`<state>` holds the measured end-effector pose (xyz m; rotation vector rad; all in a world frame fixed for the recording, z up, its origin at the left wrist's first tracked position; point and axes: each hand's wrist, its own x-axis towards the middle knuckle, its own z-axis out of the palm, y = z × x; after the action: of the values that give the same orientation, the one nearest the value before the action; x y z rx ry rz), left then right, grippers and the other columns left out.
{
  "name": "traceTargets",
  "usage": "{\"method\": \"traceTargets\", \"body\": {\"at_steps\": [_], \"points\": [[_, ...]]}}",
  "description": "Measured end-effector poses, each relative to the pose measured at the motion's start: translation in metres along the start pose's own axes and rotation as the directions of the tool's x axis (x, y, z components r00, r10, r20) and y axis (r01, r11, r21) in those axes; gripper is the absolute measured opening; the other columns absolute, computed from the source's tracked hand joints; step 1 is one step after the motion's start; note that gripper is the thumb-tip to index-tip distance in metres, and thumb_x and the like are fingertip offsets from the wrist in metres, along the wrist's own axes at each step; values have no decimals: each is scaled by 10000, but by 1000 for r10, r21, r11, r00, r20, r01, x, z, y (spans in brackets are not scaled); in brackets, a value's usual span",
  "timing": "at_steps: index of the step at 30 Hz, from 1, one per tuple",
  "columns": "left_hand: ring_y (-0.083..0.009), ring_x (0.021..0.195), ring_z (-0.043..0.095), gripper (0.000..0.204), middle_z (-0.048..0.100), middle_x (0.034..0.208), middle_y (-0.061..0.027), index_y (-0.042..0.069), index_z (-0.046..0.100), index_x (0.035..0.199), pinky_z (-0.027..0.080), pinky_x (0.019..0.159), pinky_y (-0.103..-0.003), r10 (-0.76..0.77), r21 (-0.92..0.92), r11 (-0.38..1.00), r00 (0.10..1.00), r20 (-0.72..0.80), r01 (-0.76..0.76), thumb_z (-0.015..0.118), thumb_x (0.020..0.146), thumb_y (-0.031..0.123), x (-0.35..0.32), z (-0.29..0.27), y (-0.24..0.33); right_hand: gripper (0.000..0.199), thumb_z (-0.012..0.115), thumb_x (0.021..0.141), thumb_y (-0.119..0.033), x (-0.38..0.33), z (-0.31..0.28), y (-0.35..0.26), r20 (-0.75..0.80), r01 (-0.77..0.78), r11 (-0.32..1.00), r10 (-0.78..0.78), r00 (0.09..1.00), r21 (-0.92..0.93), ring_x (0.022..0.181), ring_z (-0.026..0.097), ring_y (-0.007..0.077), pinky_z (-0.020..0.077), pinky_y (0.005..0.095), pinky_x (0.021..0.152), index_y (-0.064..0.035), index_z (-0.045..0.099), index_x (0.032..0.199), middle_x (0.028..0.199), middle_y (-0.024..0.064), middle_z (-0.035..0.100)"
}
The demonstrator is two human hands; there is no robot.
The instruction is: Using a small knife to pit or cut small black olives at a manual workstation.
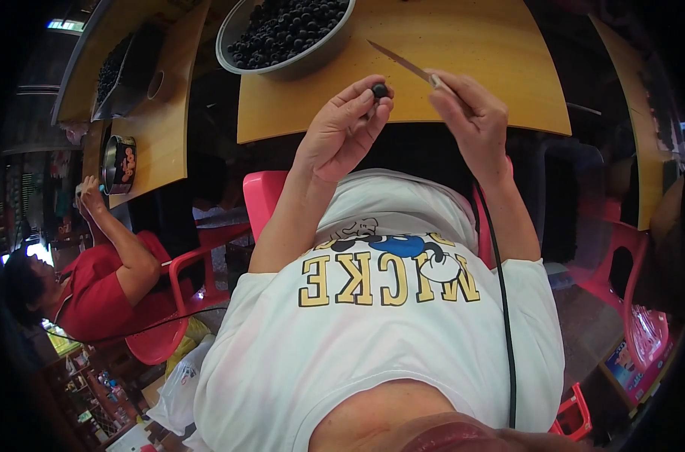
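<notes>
My left hand (350, 120) pinches a small dark round nut or fruit (380, 90) between thumb and fingertips, just past the near edge of the wooden table (455, 53). To its right, my right hand (474, 117) is closed round the handle of a small knife (402, 60). The blade points up and to the left, toward the bowl, apart from the piece in my left hand. A wide grey bowl (283, 73) at the far left of the table is heaped with similar dark round pieces (289, 34); its far rim is cut off by the picture.
At left, a person in red (112, 282) sits by another wooden table (165, 124) bearing a black tray (135, 68) of dark pieces and a round tin (119, 164). Pink chairs (263, 196) stand around. A black cable (500, 301) runs down my front.
</notes>
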<state>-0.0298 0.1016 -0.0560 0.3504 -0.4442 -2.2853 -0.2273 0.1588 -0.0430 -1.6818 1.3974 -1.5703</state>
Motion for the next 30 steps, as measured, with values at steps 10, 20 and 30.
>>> {"method": "traceTargets", "body": {"at_steps": [10, 20, 30], "points": [[-210, 1001, 619, 207, 616, 1057, -143, -31, 574, 1084, 546, 878, -266, 33, 9, 999, 985, -170, -32, 590, 878, -9, -1, 5, -9, 200, 733, 786, -69, -1, 6, -2, -4, 111, 986, -113, 994, -122, 613, 520, 63, 419, 204, 547, -11, 683, 971, 739, 26, 611], [-166, 993, 609, 259, 617, 1062, -82, 14, 570, 1128, 521, 904, -276, -68, 1, 998, 989, -132, 69, 614, 874, 38, -4, 2, -23, 339, 759, 654, -34, -4, 10, -2, 71, 461, 819, -467, 882, -340, 516, 519, 166, 409, 267, 470, -95, 698, 981, 632, 36, 539], [-136, 818, 589, 246, 606, 1000, -99, 8, 551, 1145, 535, 737, -234, -92, -147, 986, 991, -96, 77, 578, 907, 62, 2, 8, -26, 329, 753, 653, -32, -3, 9, 8, 74, 628, 703, -644, 761, -334, 522, 556, 164, 418, 268, 463, -66, 681, 972, 671, 31, 606]]}}
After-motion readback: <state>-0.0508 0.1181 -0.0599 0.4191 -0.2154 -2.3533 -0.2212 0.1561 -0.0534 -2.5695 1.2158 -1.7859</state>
